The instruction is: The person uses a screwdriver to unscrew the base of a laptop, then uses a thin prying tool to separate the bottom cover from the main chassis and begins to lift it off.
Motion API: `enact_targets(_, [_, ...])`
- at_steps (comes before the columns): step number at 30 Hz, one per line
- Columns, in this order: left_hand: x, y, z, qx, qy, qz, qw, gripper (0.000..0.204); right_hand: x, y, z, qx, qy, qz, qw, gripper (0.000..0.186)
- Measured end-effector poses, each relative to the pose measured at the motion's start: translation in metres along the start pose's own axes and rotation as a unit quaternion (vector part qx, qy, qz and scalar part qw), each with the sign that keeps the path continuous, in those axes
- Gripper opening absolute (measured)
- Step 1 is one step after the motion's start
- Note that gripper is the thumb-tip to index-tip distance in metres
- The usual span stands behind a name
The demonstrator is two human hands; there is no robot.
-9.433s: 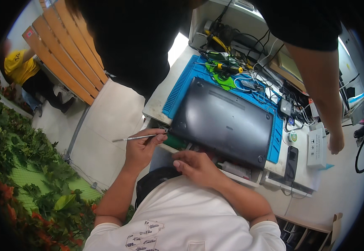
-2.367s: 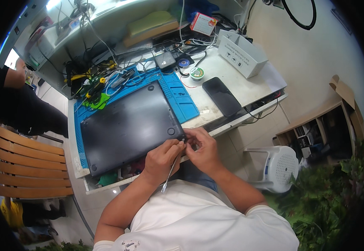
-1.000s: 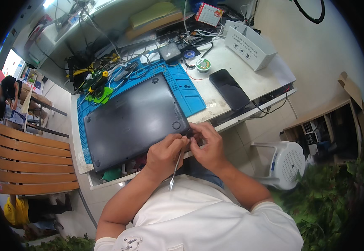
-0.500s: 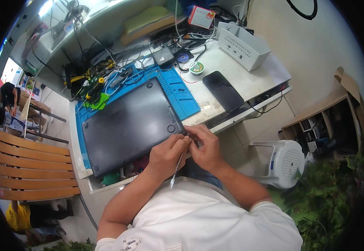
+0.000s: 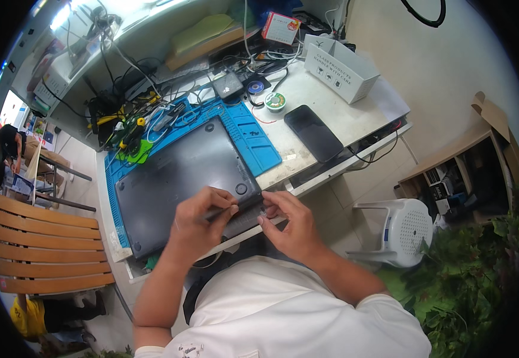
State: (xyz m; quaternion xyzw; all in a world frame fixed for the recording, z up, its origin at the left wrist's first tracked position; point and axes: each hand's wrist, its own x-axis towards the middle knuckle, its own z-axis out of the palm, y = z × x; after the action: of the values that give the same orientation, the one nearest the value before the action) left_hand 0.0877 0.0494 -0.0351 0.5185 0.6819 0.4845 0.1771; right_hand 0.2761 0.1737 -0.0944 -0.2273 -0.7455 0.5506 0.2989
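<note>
A dark grey closed laptop (image 5: pixel 179 179) lies underside up, its round rubber feet showing, on a blue work mat (image 5: pixel 256 140). Over its near right part, my left hand (image 5: pixel 203 218) is closed in a pinch; what the fingertips hold is too small or hidden to name. My right hand (image 5: pixel 292 224) is just off the laptop's near right corner, thumb and forefinger curled around a small clear or shiny piece (image 5: pixel 263 212) whose kind I cannot make out. The two hands are apart.
A black phone (image 5: pixel 314 132), a solder reel (image 5: pixel 275 101) and a white box (image 5: pixel 340 68) stand to the right on the desk. Screwdrivers and cables (image 5: pixel 134 131) crowd the far left. An open drawer (image 5: pixel 211 250) is under the desk edge. A white stool (image 5: pixel 408 232) stands right.
My hands have come apart; the left moved left and up over the laptop. The thin silvery strip that hung below them is no longer visible. The view shifted slightly.
</note>
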Motion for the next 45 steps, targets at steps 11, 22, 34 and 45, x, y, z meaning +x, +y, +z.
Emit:
enact_targets(11, [0.106, -0.009, -0.023, -0.015, -0.271, -0.036, 0.962, 0.028, -0.012, -0.006, 0.007, 0.326, -0.043, 0.176, 0.928, 0.073])
enact_targets(22, [0.158, -0.017, 0.009, -0.005, -0.438, -0.059, 0.897, 0.043, 0.002, -0.005, 0.003, 0.433, -0.004, 0.280, 0.857, 0.055])
enact_targets(34, [0.173, -0.013, 0.022, 0.001, -0.485, -0.075, 0.871, 0.045, 0.016, -0.002, -0.005, 0.467, -0.009, 0.335, 0.818, 0.045])
enact_targets(45, [0.184, -0.023, 0.024, 0.049, -0.545, -0.026, 0.837, 0.047, 0.020, -0.002, -0.006, 0.479, -0.022, 0.354, 0.803, 0.043])
